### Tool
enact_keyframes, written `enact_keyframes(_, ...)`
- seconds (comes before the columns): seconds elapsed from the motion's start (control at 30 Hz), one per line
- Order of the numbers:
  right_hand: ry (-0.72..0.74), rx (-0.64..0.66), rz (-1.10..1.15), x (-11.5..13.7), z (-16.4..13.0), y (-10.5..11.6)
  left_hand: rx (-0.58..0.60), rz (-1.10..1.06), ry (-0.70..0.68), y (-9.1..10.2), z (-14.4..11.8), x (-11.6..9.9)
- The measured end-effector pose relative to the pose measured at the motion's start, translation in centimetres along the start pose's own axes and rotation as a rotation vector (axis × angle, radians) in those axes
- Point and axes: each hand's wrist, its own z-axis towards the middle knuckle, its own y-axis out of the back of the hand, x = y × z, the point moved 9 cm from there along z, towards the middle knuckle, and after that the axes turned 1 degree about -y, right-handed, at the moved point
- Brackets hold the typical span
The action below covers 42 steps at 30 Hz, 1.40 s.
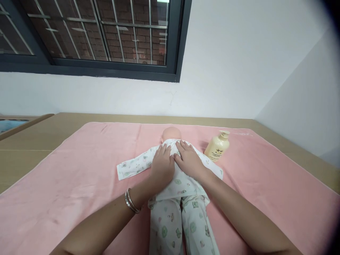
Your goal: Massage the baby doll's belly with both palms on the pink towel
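Note:
A baby doll [171,134] lies on a pink sheet, its bald head pointing away from me. It wears a white printed long-sleeved top [182,184] and matching trousers [166,223]. My left hand [163,164] rests on the left side of the doll's upper body, fingers stretched forward. Beside it, my right hand [189,159] lies flat on the right side, fingers extended, with the thumbs close together. Neither hand holds anything. Two silvery bangles [130,201] circle my left wrist.
A pale yellow pump bottle [217,146] stands tilted next to the doll's right-hand sleeve. The pink sheet [79,170] covers most of a wooden surface [34,148]. Behind rises a white wall [217,71] with a dark-framed barred window [170,72].

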Motion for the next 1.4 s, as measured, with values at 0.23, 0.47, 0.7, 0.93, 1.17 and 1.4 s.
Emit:
enact_keyframes(0.23,-0.009,-0.009,-0.142,2.0,-1.8,1.7,0.006,-0.047,-0.049,-0.7,1.9,2.0)
enact_keyframes(0.47,0.037,-0.006,-0.071,1.7,-1.4,2.8,-0.026,0.103,-0.118,-0.4,1.4,0.8)
enact_keyframes(0.7,0.017,-0.03,0.024,0.0,0.1,1.1,0.026,0.178,-0.18,-0.5,0.6,-0.6)
enact_keyframes(0.93,-0.023,-0.046,0.056,-0.7,0.1,0.0,0.001,0.103,-0.151,-0.8,0.8,0.1)
enact_keyframes(1.17,-0.045,0.01,0.013,-0.3,-0.1,-0.2,0.029,0.002,-0.093,-0.7,1.8,1.5)
enact_keyframes(1.4,-0.065,-0.012,-0.095,0.8,-1.0,0.4,0.013,-0.013,-0.091,-0.8,1.9,1.9)
